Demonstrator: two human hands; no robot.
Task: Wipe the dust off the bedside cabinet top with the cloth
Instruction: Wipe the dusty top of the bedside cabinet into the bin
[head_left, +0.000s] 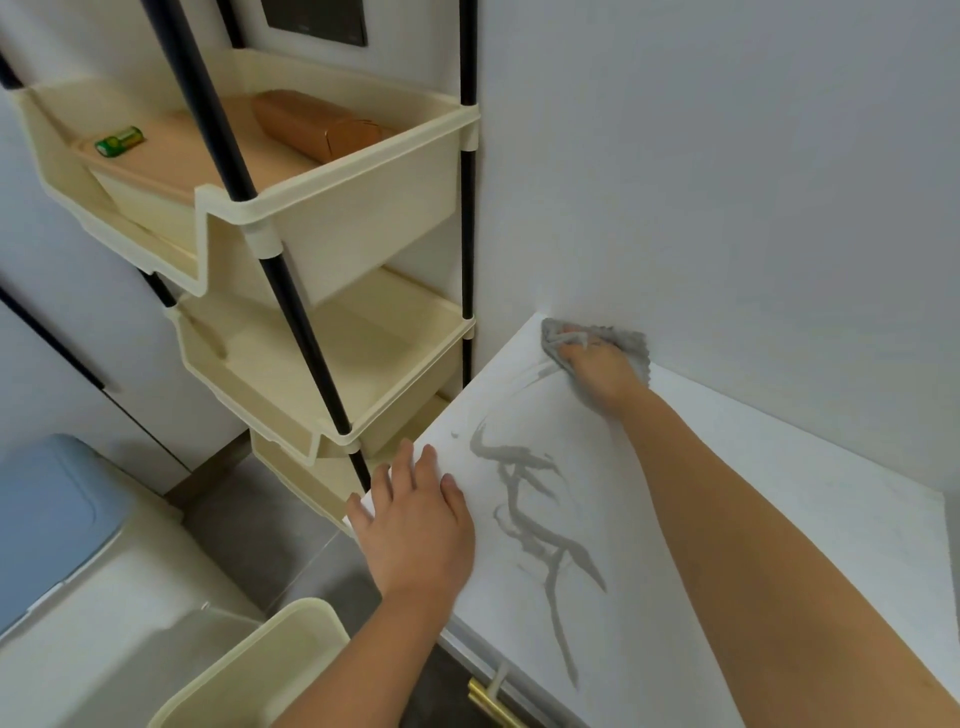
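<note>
The right hand (597, 371) presses the grey cloth (621, 338) into the cabinet top's (727, 447) far corner against the wall (727, 182). The left hand (415, 525) lies flat, fingers spread, at frame centre. A cream shelf rack (332, 218) crowds the upper left.

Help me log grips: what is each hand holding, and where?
The right hand presses the grey cloth, bunched under its palm and fingers. The left hand holds nothing, lying flat on the cabinet top.

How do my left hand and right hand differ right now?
The right hand presses the grey cloth into the far corner of the cabinet top; the left hand holds nothing. The right reaches far out; the left lies flat at the near left edge. Both rest on the top.
</note>
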